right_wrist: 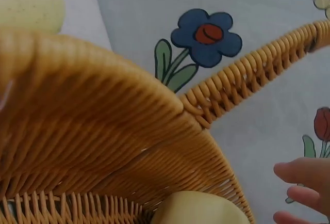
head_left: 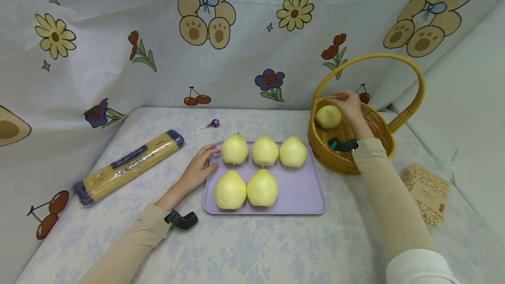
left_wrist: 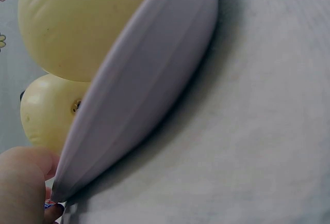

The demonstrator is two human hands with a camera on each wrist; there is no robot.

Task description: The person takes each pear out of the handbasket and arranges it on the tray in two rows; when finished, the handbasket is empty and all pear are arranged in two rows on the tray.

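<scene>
My left hand (head_left: 199, 168) rests at the left edge of a lilac tray (head_left: 297, 192), its fingertips and thumb touching the rim. Several pale yellow pears (head_left: 262, 187) stand on that tray in two rows. In the left wrist view, the thumb (left_wrist: 31, 170) is beside the tray's rim (left_wrist: 129, 79). Over a wicker basket (head_left: 335, 161) at the right, my right hand (head_left: 349, 104) hovers near the back rim. Inside the basket lies one pear (head_left: 328, 116). In the right wrist view, the fingers (right_wrist: 299, 172) are spread, apart from the pear (right_wrist: 201, 208).
A yellow packet of noodles (head_left: 130, 165) lies at the left. A lollipop (head_left: 214, 123) is behind the tray. At the right is a clear bag of grains (head_left: 428, 192). The basket's tall handle (head_left: 420, 86) arches over the right hand's side. A printed curtain (head_left: 244, 65) hangs behind.
</scene>
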